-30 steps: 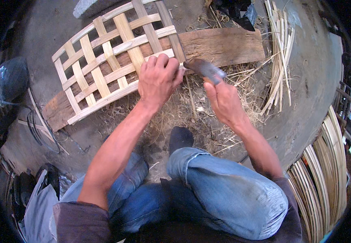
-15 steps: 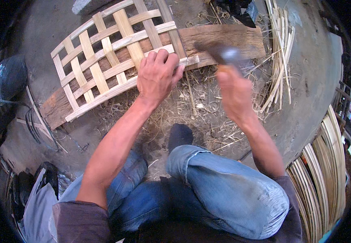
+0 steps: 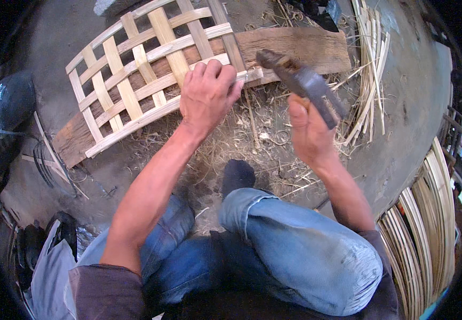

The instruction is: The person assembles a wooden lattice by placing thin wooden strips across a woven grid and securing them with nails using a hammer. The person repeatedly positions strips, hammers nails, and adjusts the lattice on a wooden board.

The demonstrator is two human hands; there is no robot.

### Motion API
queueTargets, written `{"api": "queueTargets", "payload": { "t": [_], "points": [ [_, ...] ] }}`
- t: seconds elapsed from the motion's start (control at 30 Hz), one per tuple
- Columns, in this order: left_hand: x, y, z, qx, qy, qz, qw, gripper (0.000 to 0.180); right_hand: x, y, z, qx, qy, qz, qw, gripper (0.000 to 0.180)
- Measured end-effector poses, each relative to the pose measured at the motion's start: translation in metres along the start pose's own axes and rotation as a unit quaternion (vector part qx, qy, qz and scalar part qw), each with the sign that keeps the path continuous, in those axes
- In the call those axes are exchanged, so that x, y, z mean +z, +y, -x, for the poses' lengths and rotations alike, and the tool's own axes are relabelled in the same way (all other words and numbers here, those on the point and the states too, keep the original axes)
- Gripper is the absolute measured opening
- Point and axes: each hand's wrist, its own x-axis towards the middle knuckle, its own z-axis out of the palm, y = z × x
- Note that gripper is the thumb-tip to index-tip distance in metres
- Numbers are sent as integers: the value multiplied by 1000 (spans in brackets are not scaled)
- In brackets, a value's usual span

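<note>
My left hand (image 3: 208, 95) lies flat, fingers pressed together, on the near edge of the woven bamboo lattice (image 3: 145, 74), which stretches away to the left of my knuckles across a long wooden plank (image 3: 300, 45). I judge the strip ends want pinning hard against that plank so nothing springs when the blade meets them. To the right, my right hand (image 3: 306, 130) is wrapped tight round the handle of a heavy chopping knife (image 3: 300, 80), its blade raised just beyond my left fingertips; I should keep those fingertips back from the line of the cut. Beneath both hands the ground is grey concrete strewn with shavings (image 3: 257, 144). Right of the knife lie loose bamboo splints (image 3: 370, 69), and further right stacked curved strips (image 3: 428, 224).
</note>
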Motion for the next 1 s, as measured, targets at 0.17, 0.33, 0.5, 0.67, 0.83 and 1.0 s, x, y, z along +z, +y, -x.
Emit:
{"api": "queueTargets", "payload": {
  "t": [0.17, 0.33, 0.5, 0.67, 0.83, 1.0],
  "points": [
    [1, 0, 1, 4, 3, -4, 1000, 24, -1, 2, -5, 127, -106, -1, 986, 28],
    [2, 1, 1, 1, -9, 3, 1000, 24, 7, 15, -8, 142, -127, 47, 981, 32],
    [-3, -1, 1, -2, 1, 49, 999, 20, -14, -2, -14, 100, -46, 5, 994, 27],
    [-4, -1, 0, -6, -17, 60, 998, 15, -9, 2, -13, 74, -74, 22, 994, 27],
    [-3, -5, 5, -6, 6, 69, 998, 13, -8, -9, -10, 59, -33, -10, 998, 27],
    [0, -3, 1, -6, 7, 54, 999, 12, 21, 19, -3, 93, -45, 24, 994, 26]
  ]
}}
